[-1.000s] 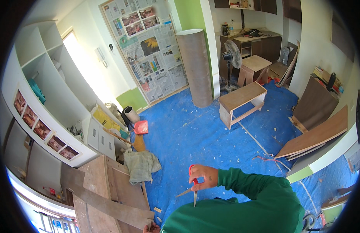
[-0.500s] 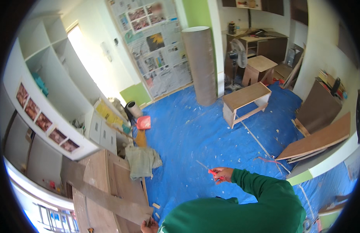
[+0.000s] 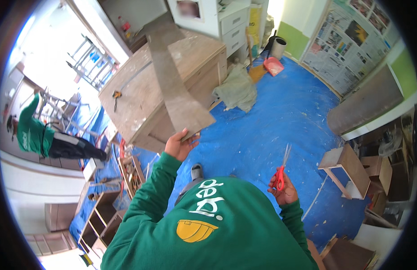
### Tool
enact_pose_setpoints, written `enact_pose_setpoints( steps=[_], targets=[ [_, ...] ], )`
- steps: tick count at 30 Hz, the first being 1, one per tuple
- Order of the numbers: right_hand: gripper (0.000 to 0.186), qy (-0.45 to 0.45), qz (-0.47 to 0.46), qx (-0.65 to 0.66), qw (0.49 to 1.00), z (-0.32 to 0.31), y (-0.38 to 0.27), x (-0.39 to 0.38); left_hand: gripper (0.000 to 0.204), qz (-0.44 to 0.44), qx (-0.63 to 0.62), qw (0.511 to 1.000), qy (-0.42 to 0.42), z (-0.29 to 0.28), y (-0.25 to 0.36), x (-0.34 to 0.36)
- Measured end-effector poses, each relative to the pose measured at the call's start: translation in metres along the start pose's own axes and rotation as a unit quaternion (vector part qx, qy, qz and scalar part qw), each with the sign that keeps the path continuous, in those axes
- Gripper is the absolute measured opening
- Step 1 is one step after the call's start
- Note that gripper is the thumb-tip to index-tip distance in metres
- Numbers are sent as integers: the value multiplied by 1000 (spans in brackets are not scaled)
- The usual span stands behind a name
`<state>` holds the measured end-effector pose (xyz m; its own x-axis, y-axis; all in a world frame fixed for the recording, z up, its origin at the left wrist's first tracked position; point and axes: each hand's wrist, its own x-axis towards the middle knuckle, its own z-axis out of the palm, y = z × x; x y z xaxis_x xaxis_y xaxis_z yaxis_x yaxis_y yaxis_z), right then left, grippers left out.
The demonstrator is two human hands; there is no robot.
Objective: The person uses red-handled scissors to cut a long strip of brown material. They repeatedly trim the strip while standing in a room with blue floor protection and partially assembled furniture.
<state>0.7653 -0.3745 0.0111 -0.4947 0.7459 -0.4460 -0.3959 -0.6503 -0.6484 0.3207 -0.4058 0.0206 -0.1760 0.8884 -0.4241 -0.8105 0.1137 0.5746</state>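
scissors (image 3: 280, 177): glossy red plastic handles, shiny metal blades. long strip (image 3: 170, 78): matt brown, smooth, laminate-like. bench (image 3: 137, 104): bare wood, matt, scuffed. floor sheet (image 3: 267, 128): blue plastic, wrinkled, slight sheen. sweatshirt (image 3: 251, 229): matt green cloth. crumpled heap (image 3: 237, 87): dull, cloth or plastic, can't tell. dustpan (image 3: 274, 66): smooth red plastic. panel covering (image 3: 339, 54): newspaper, matt.

White lettering (image 3: 207, 196) stands on the front of the wearer's green sweater (image 3: 249, 234), beside a yellow helmet emblem (image 3: 196, 231). A co-worker's green top (image 3: 36, 130) bears smaller white lettering. Fine print on the newspaper sheets (image 3: 328, 49) is illegible.
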Motion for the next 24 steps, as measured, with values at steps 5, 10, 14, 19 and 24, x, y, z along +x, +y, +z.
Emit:
enact_pose_setpoints(
  steps=[5,10,14,19,24],
  targets=[
    [50,2,38,-137,990,25,-2,26,22,30,27,999,9,15,1,0],
    [40,67,26,-267,961,48,-4,46,26,47,46,997,35,19,-9,3],
    [35,102,-5,-350,931,55,-3,58,28,23,47,997,55,16,-14,1],
    [33,30,80,-310,947,69,-4,64,30,10,33,998,43,13,-16,2],
    [34,-107,176,-297,932,117,-2,75,34,26,61,998,2,10,-13,9]
  ],
)
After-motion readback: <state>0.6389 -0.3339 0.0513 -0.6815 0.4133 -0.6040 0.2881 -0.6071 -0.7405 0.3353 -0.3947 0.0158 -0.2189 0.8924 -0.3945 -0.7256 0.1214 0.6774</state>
